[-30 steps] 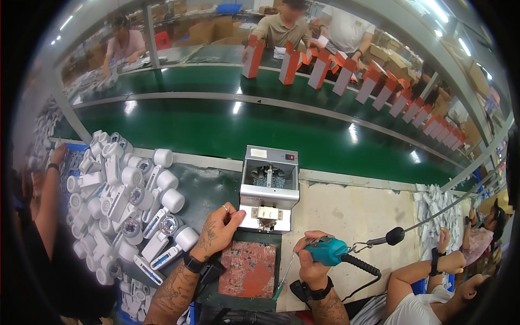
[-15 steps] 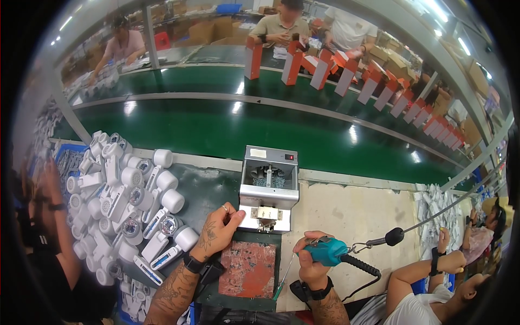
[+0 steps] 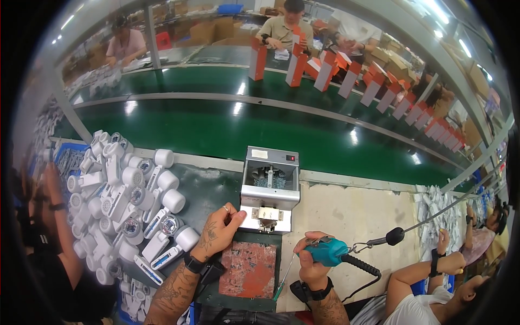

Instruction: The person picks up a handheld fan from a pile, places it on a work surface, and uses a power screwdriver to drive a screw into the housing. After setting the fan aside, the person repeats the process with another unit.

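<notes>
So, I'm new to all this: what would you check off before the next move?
1. Teal driver held in the right grip: ok.
2. Metal clip linking the driver to its hanging line: ok.
3. Red switch on the metal machine lit: looks ok.
4. Left grip firm against the machine's edge: cannot tell.
5. White parts within reach, piled left: probably ok.

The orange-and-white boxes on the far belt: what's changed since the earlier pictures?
The boxes have shifted slightly right, and a co-worker's hand has let go of the leftmost box. The left hand stays at the metal machine, the right hand around the teal screwdriver.
</notes>
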Tool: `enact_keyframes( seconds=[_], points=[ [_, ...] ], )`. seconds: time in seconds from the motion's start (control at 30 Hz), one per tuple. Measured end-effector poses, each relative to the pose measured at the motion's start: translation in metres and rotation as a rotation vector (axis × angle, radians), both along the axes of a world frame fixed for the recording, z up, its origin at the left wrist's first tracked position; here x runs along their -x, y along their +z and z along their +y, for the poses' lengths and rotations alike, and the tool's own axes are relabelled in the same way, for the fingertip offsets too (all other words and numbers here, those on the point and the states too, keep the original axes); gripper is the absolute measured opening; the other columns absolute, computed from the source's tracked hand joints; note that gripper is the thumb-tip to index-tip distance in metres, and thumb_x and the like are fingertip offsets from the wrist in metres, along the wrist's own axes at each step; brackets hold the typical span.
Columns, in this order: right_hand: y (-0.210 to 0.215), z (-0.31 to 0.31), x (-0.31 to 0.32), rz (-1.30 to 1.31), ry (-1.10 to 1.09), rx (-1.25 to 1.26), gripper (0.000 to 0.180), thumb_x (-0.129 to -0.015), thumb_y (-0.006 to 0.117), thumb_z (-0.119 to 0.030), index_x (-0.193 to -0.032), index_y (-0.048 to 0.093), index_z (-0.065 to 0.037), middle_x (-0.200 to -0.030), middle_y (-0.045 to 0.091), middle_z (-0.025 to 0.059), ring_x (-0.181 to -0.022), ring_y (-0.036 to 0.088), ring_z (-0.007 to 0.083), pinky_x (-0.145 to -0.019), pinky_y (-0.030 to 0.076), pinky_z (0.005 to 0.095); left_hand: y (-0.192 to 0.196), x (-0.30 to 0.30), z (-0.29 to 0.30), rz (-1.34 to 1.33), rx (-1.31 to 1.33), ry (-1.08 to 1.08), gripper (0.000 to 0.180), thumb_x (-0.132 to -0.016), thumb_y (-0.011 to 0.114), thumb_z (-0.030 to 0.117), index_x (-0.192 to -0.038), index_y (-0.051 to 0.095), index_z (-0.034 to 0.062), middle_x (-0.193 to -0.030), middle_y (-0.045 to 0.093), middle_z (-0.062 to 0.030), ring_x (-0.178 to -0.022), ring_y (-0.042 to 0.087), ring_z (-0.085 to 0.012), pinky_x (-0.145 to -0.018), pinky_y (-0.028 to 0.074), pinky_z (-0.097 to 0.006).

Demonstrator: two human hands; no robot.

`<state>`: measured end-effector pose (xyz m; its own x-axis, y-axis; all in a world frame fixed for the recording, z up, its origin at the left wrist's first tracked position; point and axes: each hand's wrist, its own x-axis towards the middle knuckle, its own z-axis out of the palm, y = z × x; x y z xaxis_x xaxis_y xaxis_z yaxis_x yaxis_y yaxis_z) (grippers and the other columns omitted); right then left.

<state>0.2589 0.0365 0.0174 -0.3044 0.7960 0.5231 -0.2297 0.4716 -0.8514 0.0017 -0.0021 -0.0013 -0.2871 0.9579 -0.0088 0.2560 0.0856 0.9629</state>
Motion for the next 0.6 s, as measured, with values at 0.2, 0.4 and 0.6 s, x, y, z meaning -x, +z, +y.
enact_keyframes(
  seconds=[0.2, 0.4, 0.6],
  points=[
    [-0.0012, 0.0006, 0.0001, 0.005, -0.005, -0.002, 0.045, -0.093, 0.07, -0.018, -0.125, 0.044, 0.001, -0.075, 0.061, 0.007, -0.06, 0.053, 0.0096, -0.056, 0.043, 0.0238, 0.0057, -0.0014, -0.0002, 0.017, 0.006, 0.004, 0.032, -0.1, 0.061, 0.029, -0.084, 0.053, 0.0023, -0.072, 0.054, 0.0008, -0.065, 0.05, -0.0057, -0.059, 0.045, -0.024],
    [-0.0023, 0.0, -0.0003, -0.004, -0.012, 0.004, 0.046, -0.093, 0.07, -0.019, -0.125, 0.044, 0.001, -0.075, 0.062, 0.0071, -0.06, 0.053, 0.0098, -0.056, 0.043, 0.024, 0.0052, -0.0041, 0.0001, -0.031, -0.034, 0.054, 0.033, -0.098, 0.064, 0.027, -0.08, 0.053, 0.002, -0.064, 0.047, 0.0012, -0.061, 0.04, -0.0061, -0.055, 0.037, -0.027],
    [-0.003, -0.0006, 0.0, -0.001, -0.016, 0.006, 0.046, -0.093, 0.07, -0.019, -0.125, 0.044, 0.001, -0.076, 0.062, 0.0071, -0.061, 0.054, 0.01, -0.057, 0.044, 0.0242, 0.0072, -0.0027, -0.0006, 0.039, 0.002, 0.01, 0.034, -0.1, 0.061, 0.031, -0.083, 0.053, 0.0025, -0.07, 0.053, 0.0009, -0.064, 0.05, -0.0059, -0.058, 0.043, -0.025]
  ],
)
